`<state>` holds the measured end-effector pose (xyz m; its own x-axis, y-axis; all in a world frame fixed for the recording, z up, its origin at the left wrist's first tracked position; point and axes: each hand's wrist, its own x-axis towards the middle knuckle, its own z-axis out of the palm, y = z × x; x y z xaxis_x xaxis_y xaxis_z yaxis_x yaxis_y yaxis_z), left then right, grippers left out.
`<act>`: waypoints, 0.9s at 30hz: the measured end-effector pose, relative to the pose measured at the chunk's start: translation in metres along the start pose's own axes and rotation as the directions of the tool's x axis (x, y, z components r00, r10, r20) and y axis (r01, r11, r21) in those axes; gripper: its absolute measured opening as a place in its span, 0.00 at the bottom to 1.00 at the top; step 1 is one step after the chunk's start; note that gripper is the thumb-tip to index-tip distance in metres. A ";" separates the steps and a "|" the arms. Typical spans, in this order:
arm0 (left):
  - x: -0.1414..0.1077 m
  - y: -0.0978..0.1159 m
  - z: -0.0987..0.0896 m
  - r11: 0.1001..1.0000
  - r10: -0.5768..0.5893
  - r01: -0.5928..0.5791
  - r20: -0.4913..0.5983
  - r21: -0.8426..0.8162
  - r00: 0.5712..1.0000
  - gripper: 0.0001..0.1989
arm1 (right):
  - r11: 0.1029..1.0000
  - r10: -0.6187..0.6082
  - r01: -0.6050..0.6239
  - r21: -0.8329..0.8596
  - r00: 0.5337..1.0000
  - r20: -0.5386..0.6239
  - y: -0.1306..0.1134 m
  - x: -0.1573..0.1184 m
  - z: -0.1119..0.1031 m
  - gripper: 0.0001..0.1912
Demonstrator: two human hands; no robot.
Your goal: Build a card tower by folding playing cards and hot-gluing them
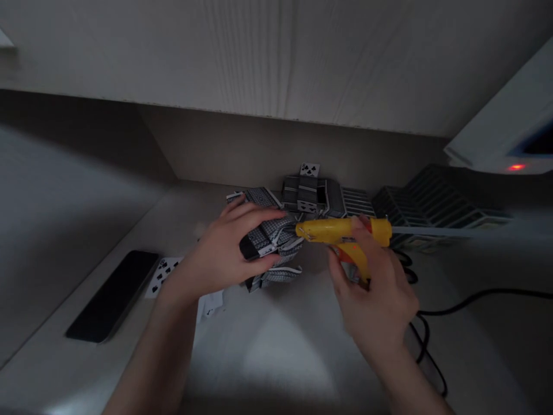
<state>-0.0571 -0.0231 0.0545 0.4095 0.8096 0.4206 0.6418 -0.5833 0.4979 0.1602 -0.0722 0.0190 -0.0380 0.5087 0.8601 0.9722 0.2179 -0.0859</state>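
Observation:
My left hand (235, 248) grips a model built of folded playing cards (270, 233) with black-and-white patterned backs, thumb below and fingers above. In my right hand (375, 288) is a yellow hot glue gun (328, 229), its nozzle pointing left and meeting the card model's right side. A long pale glue stick (432, 231) sticks out of the gun's back end. Whether fresh glue lies at the nozzle cannot be made out. Just behind the model stands another folded-card piece (332, 196), with a club card (310, 169) upright on it.
A black phone (114, 297) and a spade card (162, 276) lie at the left. Dark card structures (432, 202) stand at the back right. A black cable (470, 301) loops on the right. A wooden board (259, 57) overhangs; a white device (510, 132) has a red light.

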 end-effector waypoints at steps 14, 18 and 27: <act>0.001 0.001 0.003 0.996 0.084 -0.083 -0.050 0.019 0.995 0.22 | 1.000 0.005 -0.005 0.012 1.000 0.016 0.006 0.000 0.004 0.27; 0.001 0.002 0.003 0.998 0.061 -0.060 -0.037 0.023 0.997 0.20 | 0.999 -0.002 -0.001 0.039 0.996 0.084 0.009 0.001 0.001 0.29; 0.000 0.000 0.003 0.992 0.121 -0.119 -0.037 0.045 0.992 0.19 | 0.999 0.019 -0.025 0.043 0.990 0.139 0.013 0.002 0.000 0.28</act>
<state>-0.0552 -0.0230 0.0524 0.4600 0.7302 0.5052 0.6173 -0.6719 0.4092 0.1724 -0.0680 0.0198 -0.0517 0.6238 0.7799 0.9619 0.2411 -0.1291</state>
